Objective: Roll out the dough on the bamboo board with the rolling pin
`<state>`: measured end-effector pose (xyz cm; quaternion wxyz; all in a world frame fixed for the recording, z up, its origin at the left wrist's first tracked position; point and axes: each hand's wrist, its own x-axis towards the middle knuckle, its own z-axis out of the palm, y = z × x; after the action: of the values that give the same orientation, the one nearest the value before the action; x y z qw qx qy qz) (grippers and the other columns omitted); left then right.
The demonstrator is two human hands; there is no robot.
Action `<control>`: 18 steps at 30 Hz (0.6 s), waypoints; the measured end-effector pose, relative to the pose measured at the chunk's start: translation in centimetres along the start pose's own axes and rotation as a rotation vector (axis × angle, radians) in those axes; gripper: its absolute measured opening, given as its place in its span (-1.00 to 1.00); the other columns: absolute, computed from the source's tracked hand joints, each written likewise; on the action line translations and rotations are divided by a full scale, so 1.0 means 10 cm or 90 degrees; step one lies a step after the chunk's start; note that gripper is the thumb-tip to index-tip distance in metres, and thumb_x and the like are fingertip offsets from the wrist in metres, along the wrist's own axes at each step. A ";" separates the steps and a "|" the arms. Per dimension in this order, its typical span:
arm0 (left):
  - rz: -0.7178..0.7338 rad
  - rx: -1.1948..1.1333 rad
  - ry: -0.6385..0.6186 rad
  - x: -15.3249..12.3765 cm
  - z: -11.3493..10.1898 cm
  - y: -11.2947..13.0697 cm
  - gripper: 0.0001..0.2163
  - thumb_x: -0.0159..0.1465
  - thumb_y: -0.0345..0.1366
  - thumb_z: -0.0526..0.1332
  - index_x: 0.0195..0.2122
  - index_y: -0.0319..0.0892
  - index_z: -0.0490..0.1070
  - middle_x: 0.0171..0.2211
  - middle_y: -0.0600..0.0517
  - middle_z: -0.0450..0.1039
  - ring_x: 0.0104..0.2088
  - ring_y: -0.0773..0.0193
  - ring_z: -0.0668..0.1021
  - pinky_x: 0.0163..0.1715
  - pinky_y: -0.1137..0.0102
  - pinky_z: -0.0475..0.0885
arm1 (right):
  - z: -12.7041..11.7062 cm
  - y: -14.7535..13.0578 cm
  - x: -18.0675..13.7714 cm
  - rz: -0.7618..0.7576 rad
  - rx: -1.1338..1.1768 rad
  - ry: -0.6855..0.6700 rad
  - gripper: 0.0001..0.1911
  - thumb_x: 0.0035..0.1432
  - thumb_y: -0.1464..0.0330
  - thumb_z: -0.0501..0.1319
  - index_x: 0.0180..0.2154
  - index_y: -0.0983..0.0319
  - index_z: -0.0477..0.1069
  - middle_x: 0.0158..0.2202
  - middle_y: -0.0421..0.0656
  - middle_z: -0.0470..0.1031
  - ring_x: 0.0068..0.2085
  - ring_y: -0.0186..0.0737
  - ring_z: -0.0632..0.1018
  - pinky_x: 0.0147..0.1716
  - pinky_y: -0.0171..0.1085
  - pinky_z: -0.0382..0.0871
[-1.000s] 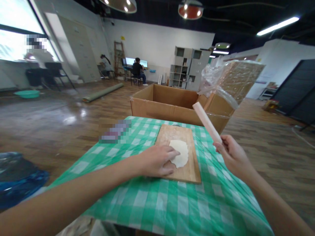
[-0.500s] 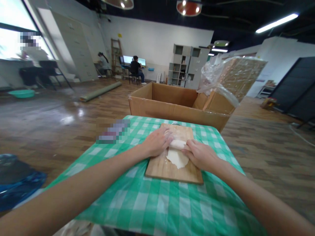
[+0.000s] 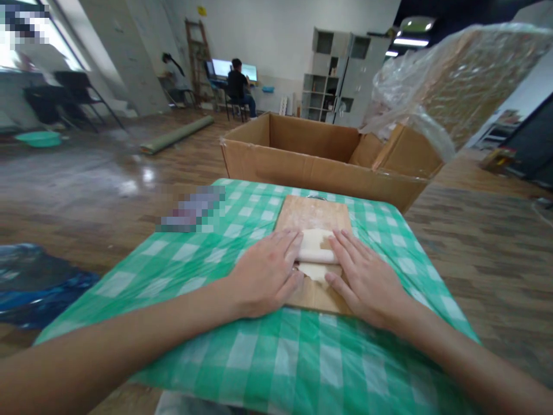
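1. Head view: the left hand point(image 3: 266, 272) and right hand point(image 3: 366, 278), unclenched, rest palms down with fingers outstretched over opposite ends of a pale rolling pin point(image 3: 318, 256).
2. The rolling pin crosses a thin dough sheet point(image 3: 317, 272) on a wooden board point(image 3: 311, 212).
3. The board sits on the green-checked table point(image 3: 259, 357); a cardboard box point(image 3: 302, 164) stands beyond.

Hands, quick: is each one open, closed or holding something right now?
Left hand: open, laid over the rolling pin's left end.
Right hand: open, laid over the pin's right end.
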<state>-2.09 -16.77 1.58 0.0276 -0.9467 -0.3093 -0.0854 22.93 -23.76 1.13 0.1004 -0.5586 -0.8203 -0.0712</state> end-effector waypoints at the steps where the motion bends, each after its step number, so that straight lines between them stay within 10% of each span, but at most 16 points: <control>1: 0.016 0.000 0.001 -0.07 -0.01 0.03 -0.36 0.49 -0.07 -0.06 0.47 -0.39 0.02 0.50 -0.30 0.02 0.50 -0.08 0.11 0.45 0.05 0.02 | -0.01 -0.04 -0.08 -0.007 0.000 0.008 -0.23 0.49 0.00 -0.06 0.46 0.40 0.07 0.51 0.15 0.04 0.50 0.14 0.10 0.44 0.15 0.05; 18: 0.059 -0.073 -0.008 -0.80 -0.08 0.43 -0.08 0.32 0.02 0.18 0.56 -0.22 -0.27 0.55 -0.21 -0.13 0.53 -0.16 -0.03 0.48 -0.08 -0.02 | -0.14 -0.47 -0.82 -0.043 0.047 0.000 0.05 0.33 -0.10 0.16 0.55 0.25 -0.27 0.54 0.05 -0.09 0.49 0.33 0.10 0.39 0.30 0.16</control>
<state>-6.04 -24.93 0.99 -0.0251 -0.9606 -0.2598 -0.0955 21.57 -33.19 0.49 0.1188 -0.5266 -0.8406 -0.0444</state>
